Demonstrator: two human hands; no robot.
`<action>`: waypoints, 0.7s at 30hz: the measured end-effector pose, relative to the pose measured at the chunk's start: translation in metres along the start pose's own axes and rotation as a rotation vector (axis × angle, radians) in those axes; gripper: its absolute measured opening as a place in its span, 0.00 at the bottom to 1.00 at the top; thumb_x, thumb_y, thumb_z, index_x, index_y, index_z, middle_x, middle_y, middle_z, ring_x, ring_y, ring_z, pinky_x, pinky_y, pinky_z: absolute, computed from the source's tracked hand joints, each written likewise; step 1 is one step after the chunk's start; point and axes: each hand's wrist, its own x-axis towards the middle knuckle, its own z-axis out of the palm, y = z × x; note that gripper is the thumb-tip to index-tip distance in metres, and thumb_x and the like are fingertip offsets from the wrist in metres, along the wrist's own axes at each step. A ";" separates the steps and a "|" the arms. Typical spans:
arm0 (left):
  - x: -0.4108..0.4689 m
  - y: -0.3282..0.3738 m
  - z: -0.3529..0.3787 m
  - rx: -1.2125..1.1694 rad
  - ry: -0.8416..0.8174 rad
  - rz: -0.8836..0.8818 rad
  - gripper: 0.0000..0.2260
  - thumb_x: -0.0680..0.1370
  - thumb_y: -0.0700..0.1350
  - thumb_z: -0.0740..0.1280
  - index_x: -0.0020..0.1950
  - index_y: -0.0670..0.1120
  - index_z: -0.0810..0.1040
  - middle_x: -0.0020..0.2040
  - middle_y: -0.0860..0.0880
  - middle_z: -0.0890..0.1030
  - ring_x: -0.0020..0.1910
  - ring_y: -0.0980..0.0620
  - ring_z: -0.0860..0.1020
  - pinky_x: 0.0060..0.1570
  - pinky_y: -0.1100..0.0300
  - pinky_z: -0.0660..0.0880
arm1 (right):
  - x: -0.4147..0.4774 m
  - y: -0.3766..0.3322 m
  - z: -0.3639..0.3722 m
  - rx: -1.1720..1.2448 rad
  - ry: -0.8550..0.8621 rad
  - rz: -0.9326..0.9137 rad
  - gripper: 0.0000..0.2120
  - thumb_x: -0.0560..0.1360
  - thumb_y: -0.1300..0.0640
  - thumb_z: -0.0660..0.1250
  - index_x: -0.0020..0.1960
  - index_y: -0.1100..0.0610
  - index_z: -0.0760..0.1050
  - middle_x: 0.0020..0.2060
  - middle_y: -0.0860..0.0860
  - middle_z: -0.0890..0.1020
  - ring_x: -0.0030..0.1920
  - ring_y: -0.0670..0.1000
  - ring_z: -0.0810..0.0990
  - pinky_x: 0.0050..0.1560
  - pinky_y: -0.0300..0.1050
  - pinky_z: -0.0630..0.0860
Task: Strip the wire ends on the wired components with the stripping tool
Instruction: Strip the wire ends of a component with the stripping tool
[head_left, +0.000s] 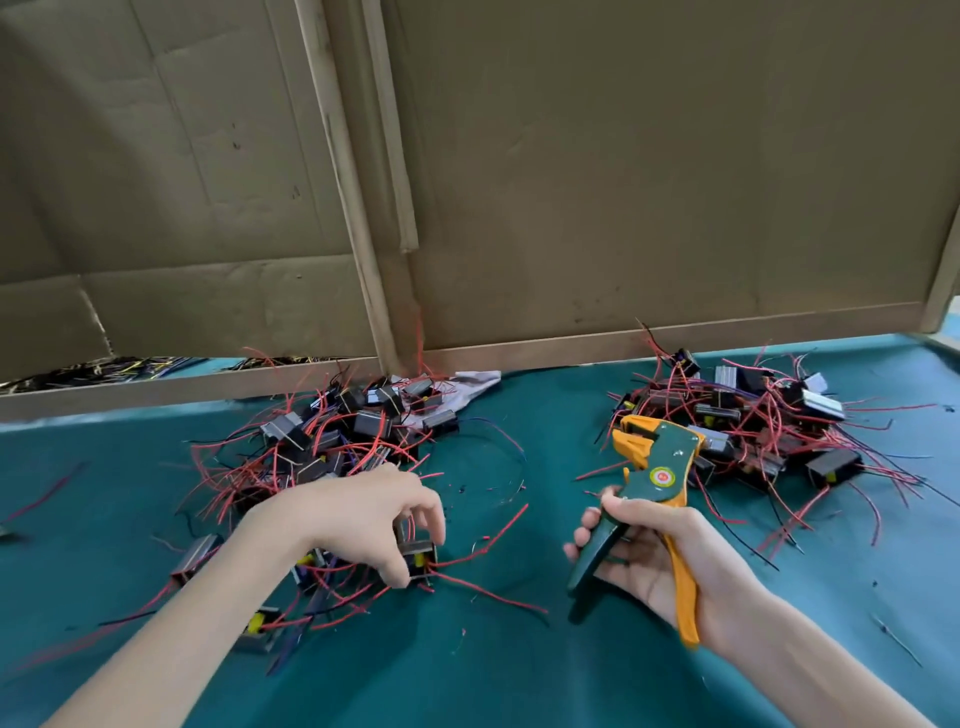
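Note:
My right hand (657, 556) grips the green and orange stripping tool (655, 478) by its handles, jaws pointing up and away. My left hand (363, 519) reaches down over the near edge of the left pile (332, 441), with thumb and fingers curled round a small black wired component (418, 558) that has red wires trailing to the right. A second pile of black components with red wires (769, 421) lies at the right, behind the tool.
The green table mat (519, 665) carries loose wire scraps and stray components near my left forearm (195, 558). A cardboard wall (623, 182) stands along the back edge. A white cloth (475, 384) lies by the left pile.

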 end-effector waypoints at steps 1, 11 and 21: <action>0.003 -0.001 0.004 0.032 0.038 0.006 0.18 0.70 0.47 0.74 0.57 0.57 0.75 0.54 0.57 0.74 0.55 0.58 0.67 0.48 0.64 0.65 | 0.000 0.000 0.000 -0.001 0.002 -0.004 0.02 0.66 0.66 0.70 0.35 0.63 0.80 0.36 0.63 0.79 0.34 0.61 0.81 0.42 0.58 0.81; 0.041 0.018 -0.002 -0.194 0.367 0.053 0.05 0.72 0.40 0.69 0.42 0.51 0.79 0.34 0.57 0.77 0.34 0.60 0.74 0.36 0.67 0.69 | 0.000 -0.012 -0.002 0.002 0.021 -0.069 0.07 0.66 0.65 0.70 0.43 0.64 0.75 0.36 0.62 0.79 0.35 0.61 0.81 0.41 0.57 0.82; 0.042 0.013 -0.005 0.014 0.001 -0.099 0.12 0.72 0.37 0.65 0.49 0.50 0.67 0.53 0.47 0.78 0.48 0.47 0.76 0.43 0.54 0.72 | -0.001 -0.016 -0.004 0.022 0.009 -0.073 0.09 0.67 0.65 0.69 0.46 0.64 0.73 0.36 0.61 0.79 0.35 0.60 0.81 0.41 0.56 0.82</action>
